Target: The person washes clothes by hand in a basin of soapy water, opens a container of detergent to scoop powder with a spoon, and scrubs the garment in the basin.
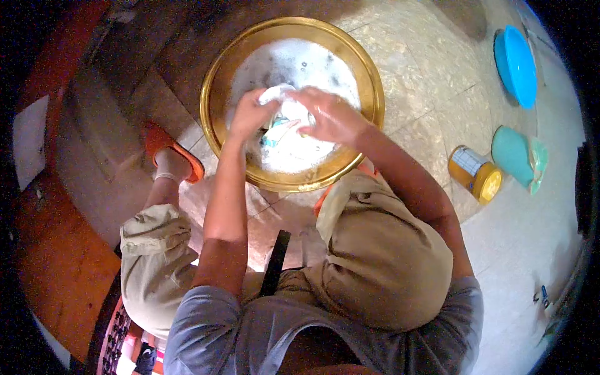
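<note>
A wide gold-coloured basin (210, 128) stands on the floor in front of me, holding water covered with white suds (303, 57). Over its middle, both hands are on a wet white cloth (295, 114) with teal and yellow patches; glare washes out its shape. My left hand (251, 117) grips the cloth's left side, its fingers curled around the edge. On the other side, my right hand (330, 117) is closed on the cloth, with its fingertips partly hidden and slightly blurred. The cloth's lower part reaches down into the foam.
At the right lie a blue plastic basin (517, 69), a yellow tub (473, 173) with a label, and a teal packet (514, 156). My orange slipper (189, 161) is left of the gold basin. Tiled floor (406, 81) surrounds it.
</note>
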Demonstrator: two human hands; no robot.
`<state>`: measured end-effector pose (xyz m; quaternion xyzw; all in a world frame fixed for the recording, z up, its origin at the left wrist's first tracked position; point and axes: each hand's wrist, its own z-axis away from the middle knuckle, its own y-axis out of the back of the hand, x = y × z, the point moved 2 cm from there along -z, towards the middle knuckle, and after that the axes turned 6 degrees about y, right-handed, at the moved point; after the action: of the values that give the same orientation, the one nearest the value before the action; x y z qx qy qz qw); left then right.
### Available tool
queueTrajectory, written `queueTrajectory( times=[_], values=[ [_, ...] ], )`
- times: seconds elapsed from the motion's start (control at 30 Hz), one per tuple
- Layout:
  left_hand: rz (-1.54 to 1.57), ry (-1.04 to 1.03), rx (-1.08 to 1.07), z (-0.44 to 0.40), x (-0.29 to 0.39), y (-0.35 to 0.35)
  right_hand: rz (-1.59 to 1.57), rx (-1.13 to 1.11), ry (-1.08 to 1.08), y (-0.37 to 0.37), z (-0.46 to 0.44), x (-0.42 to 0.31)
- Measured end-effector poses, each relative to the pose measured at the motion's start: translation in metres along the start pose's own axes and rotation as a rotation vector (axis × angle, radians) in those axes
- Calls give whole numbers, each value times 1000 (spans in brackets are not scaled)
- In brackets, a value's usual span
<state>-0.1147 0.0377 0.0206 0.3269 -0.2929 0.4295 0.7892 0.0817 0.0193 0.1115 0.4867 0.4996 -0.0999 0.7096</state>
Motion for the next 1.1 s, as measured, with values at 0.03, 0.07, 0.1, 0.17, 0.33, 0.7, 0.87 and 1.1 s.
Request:
queueTrajectory(
  times=[0.03, 0.07, 0.1, 0.17, 0.33, 0.7, 0.87, 1.1],
  values=[
    [109, 23, -59, 18, 27, 4, 46, 61, 25, 1, -3, 12],
    [216, 45, -114, 34, 51, 8, 92, 123, 54, -1, -5, 23],
    [194, 26, -126, 44, 64, 12, 6, 55, -115, -9, -6, 29],
    [193, -59, -110, 58, 80, 22, 12, -130, -112, -15, -6, 38],
    [192, -26, 145, 59, 102, 53, -611, 284, -193, -29, 3, 79],
    [-309, -199, 686, 41, -12, -11, 850, -386, -324, 19, -23, -3],
    [-565, 17, 607, 18, -27, -60, 747, -127, 195, -18, -41, 44],
    [-417, 58, 573, -6, -33, -15, 260, 94, -585, -21, -25, 89]
  ],
)
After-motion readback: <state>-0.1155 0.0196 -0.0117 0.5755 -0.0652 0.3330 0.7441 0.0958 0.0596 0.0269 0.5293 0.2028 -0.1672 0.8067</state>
